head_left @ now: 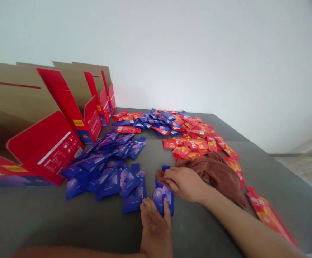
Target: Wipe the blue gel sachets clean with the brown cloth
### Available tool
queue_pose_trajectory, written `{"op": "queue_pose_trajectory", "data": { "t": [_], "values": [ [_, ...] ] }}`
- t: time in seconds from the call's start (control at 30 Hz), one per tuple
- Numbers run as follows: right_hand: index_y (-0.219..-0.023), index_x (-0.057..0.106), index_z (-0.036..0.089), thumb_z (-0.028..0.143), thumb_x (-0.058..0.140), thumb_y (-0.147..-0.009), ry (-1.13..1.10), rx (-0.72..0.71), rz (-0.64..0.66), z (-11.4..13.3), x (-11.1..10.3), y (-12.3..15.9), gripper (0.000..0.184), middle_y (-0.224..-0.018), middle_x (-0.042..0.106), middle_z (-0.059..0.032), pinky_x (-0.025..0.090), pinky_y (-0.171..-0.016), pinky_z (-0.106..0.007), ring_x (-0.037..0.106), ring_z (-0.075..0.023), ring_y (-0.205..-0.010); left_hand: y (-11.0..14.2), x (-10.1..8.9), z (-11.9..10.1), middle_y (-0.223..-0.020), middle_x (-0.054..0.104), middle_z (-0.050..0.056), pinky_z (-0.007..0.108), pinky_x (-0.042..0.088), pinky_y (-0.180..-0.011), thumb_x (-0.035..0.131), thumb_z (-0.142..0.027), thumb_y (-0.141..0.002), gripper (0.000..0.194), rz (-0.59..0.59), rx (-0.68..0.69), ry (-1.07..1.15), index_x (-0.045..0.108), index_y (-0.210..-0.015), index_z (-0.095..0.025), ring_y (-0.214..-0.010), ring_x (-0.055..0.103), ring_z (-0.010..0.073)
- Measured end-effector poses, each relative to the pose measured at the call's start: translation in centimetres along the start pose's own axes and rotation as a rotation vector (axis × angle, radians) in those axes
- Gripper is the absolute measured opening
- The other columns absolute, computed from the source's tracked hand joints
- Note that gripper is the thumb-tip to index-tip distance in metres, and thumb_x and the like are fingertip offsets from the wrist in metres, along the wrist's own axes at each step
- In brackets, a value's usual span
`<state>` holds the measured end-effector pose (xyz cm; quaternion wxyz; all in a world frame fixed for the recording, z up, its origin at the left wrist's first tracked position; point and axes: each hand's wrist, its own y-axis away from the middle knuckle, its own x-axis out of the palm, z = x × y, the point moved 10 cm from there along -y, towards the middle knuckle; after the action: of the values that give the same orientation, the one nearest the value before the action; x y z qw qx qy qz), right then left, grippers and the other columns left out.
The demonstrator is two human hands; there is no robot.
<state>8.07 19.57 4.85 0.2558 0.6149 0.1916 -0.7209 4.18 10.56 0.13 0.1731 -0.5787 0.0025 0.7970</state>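
Note:
A blue pouch (159,196) with a purple print lies flat on the grey table in front of me. My left hand (155,224) grips its lower end, with the thumb on the front and the other fingers along the left edge. In my right hand (186,182) a corner of a brown cloth (219,175) is pinched and pressed on the pouch's upper part, covering some of it. The rest of the cloth lies bunched to the right. Just left of this pouch is a heap of similar blue pouches (104,175).
Open red cardboard boxes (64,143) line the left side. Red and orange pouches (196,138) spread across the back right, mixed with blue ones (158,120) at the rear. One red pouch (267,211) lies near the right table edge. A white wall (188,61) stands behind.

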Motion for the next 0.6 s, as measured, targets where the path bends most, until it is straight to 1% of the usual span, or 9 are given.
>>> {"op": "queue_pose_trajectory", "data": {
  "t": [0.1, 0.17, 0.23, 0.4, 0.47, 0.53, 0.6],
  "values": [
    [-0.089, 0.054, 0.019, 0.027, 0.038, -0.089, -0.045, -0.170, 0.032, 3.4, 0.3, 0.6, 0.018, -0.085, 0.060, -0.0028, 0.031, -0.065, -0.025, 0.053, -0.0141, -0.077, 0.0, 0.3, -0.2, -0.110, 0.065, 0.015, 0.053, 0.039, -0.095, 0.044, -0.014, -0.079, 0.039, 0.040, 0.017, 0.036, 0.056, -0.114, -0.024, -0.108, 0.054, 0.0269],
    [-0.089, 0.055, 0.020, 0.027, 0.039, -0.089, -0.055, -0.206, 0.041, 4.3, 0.4, 0.8, 0.017, -0.085, 0.059, -0.0024, 0.031, -0.064, -0.025, 0.053, -0.0143, -0.078, 0.0, 0.3, -0.3, -0.111, 0.064, 0.016, 0.053, 0.038, -0.095, 0.045, -0.013, -0.078, 0.038, 0.056, 0.023, 0.031, 0.057, -0.113, -0.024, -0.109, 0.054, 0.0275],
    [-0.088, 0.055, 0.020, 0.027, 0.039, -0.089, -0.051, -0.169, 0.025, 3.7, 0.4, 0.6, 0.018, -0.085, 0.059, -0.0026, 0.031, -0.064, -0.025, 0.053, -0.0143, -0.077, 0.0, 0.2, -0.2, -0.111, 0.064, 0.016, 0.052, 0.039, -0.095, 0.044, -0.014, -0.078, 0.039, 0.053, 0.023, 0.002, 0.056, -0.114, -0.024, -0.108, 0.054, 0.0275],
    [-0.089, 0.054, 0.019, 0.025, 0.038, -0.090, -0.027, -0.008, -0.038, -0.6, 0.0, -0.2, 0.017, -0.084, 0.060, -0.0026, 0.031, -0.064, -0.024, 0.053, -0.0138, -0.076, 0.0, -0.4, -0.1, -0.108, 0.064, 0.020, 0.050, 0.040, -0.094, 0.042, -0.014, -0.079, 0.041, -0.019, 0.011, -0.027, 0.051, -0.119, -0.020, -0.106, 0.056, 0.0273],
    [-0.087, 0.054, 0.019, 0.025, 0.038, -0.089, -0.015, 0.035, -0.045, -1.9, -0.1, -0.4, 0.017, -0.082, 0.060, -0.0024, 0.031, -0.064, -0.024, 0.054, -0.0137, -0.076, 0.0, -0.4, 0.0, -0.108, 0.065, 0.019, 0.050, 0.040, -0.094, 0.041, -0.013, -0.079, 0.043, -0.039, 0.000, -0.028, 0.050, -0.120, -0.020, -0.106, 0.056, 0.0264],
    [-0.086, 0.054, 0.018, 0.025, 0.039, -0.089, 0.003, 0.059, -0.041, -2.4, -0.2, -0.4, 0.017, -0.081, 0.060, -0.0027, 0.031, -0.063, -0.024, 0.054, -0.0139, -0.075, 0.0, -0.4, 0.0, -0.108, 0.065, 0.017, 0.050, 0.041, -0.093, 0.041, -0.013, -0.079, 0.043, -0.041, -0.006, -0.027, 0.050, -0.121, -0.022, -0.106, 0.056, 0.0255],
    [-0.087, 0.055, 0.018, 0.025, 0.039, -0.089, 0.010, 0.036, -0.028, -1.7, -0.1, -0.3, 0.017, -0.082, 0.060, -0.0031, 0.031, -0.063, -0.024, 0.053, -0.0139, -0.074, 0.0, -0.3, 0.0, -0.108, 0.065, 0.016, 0.049, 0.041, -0.093, 0.040, -0.013, -0.079, 0.043, -0.032, -0.007, -0.027, 0.050, -0.120, -0.023, -0.106, 0.056, 0.0253]
  ]
}}
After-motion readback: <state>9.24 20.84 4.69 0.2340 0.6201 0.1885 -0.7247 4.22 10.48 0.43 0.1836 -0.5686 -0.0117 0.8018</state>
